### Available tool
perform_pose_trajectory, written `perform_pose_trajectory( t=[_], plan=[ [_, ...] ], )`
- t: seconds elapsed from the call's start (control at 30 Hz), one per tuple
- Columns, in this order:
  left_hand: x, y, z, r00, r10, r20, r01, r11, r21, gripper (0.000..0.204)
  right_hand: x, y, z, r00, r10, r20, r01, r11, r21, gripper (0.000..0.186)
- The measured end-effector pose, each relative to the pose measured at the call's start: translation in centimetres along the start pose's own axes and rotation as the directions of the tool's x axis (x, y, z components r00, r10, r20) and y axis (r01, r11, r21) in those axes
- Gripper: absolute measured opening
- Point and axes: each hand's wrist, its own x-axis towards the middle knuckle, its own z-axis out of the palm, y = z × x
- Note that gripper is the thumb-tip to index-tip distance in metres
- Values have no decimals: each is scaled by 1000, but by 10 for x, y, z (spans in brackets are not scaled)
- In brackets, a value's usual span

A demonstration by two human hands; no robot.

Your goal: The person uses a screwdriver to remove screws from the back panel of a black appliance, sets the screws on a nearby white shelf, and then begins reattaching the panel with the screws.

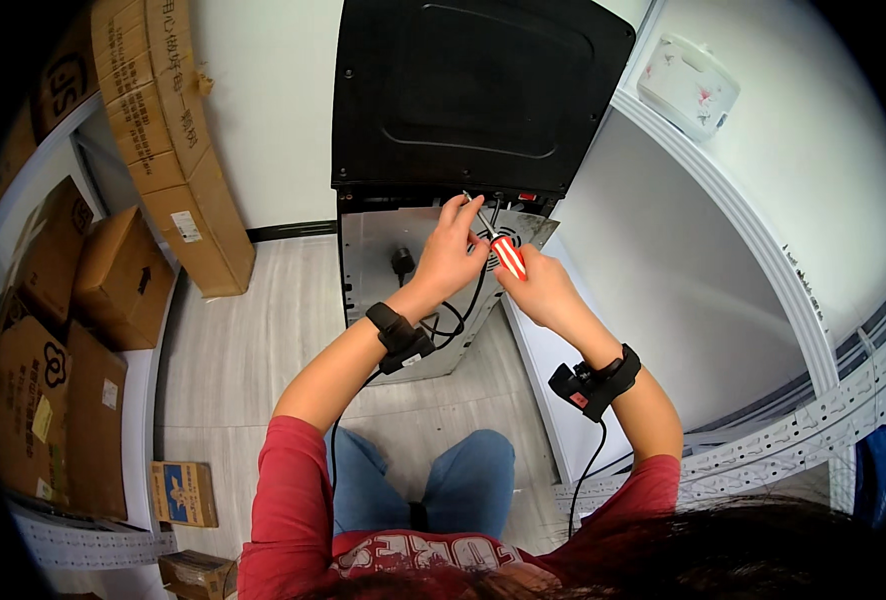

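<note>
My right hand (543, 287) is wrapped round the red-and-white striped handle of a screwdriver (508, 256). Its thin metal shaft slants up and left toward the seam under the black top panel (473, 80) of a tall appliance. Close to the tip, the fingers of my left hand (449, 258) are closed about the shaft; whether they also pinch a screw is too small to tell. Below the seam is the appliance's bare metal back panel (388, 225), with a round vent partly behind my hands. A black power cord (481, 290) loops down in front, and its plug (402, 262) lies against the metal.
A red switch (528, 197) sits at the seam. To the left stand a tall cardboard box (168, 150) and a shelf with several cartons (123, 280). On the right are a white metal shelf frame (723, 180) and a white flowered case (688, 85). Small boxes (185, 493) lie at lower left.
</note>
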Motion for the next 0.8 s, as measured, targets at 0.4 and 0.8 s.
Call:
perform_pose_trajectory(
  t=[0.4, 0.8],
  plan=[
    [1, -2, -6, 997, 51, 51, -62, 969, 239, 49, 7, -2, -1, 1000, 4, 21, -4, 1000, 1, 35],
    [-21, 3, -7, 962, 271, 24, -270, 936, 225, 48, 0, -23, -5, 1000, 7, -24, -8, 997, -76, 31]
  ],
)
